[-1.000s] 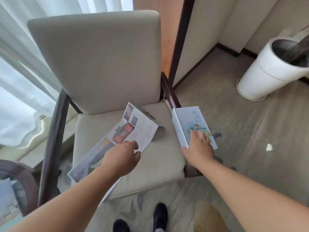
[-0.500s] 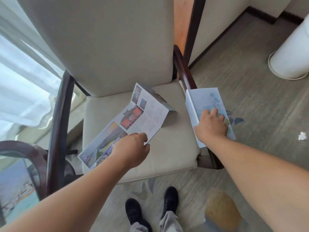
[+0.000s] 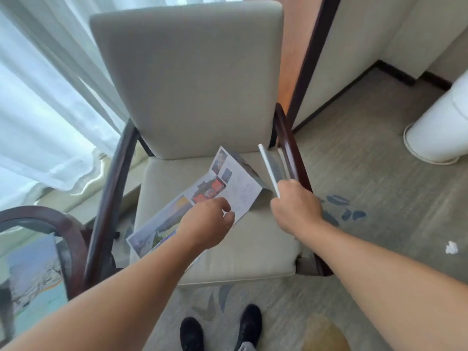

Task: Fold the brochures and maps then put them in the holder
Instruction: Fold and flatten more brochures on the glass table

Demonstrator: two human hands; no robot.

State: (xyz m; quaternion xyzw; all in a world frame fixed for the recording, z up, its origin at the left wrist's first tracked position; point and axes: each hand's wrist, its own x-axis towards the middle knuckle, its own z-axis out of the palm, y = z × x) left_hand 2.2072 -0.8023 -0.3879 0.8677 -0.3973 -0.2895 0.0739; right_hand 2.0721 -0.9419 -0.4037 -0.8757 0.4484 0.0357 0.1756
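Observation:
An unfolded colour brochure (image 3: 228,188) with photos and text lies diagonally on the beige seat cushion (image 3: 253,249) of an armchair. My left hand (image 3: 207,221) rests on its middle, fingers curled, pressing the paper down. My right hand (image 3: 296,209) grips a folded pale-blue brochure (image 3: 272,168), held on edge and tilted upright just inside the right wooden armrest (image 3: 291,158). No holder is in view.
The chair's tall beige backrest (image 3: 187,77) stands behind. A white cylindrical bin (image 3: 440,133) is on the carpet at right, with a scrap of white paper (image 3: 451,247). A glass side table (image 3: 33,262) is at left, curtains behind it. My shoes (image 3: 220,328) are below.
My right hand has lifted the folded brochure off the armrest, turned it on edge and brought it in over the seat. My left hand stays on the open brochure.

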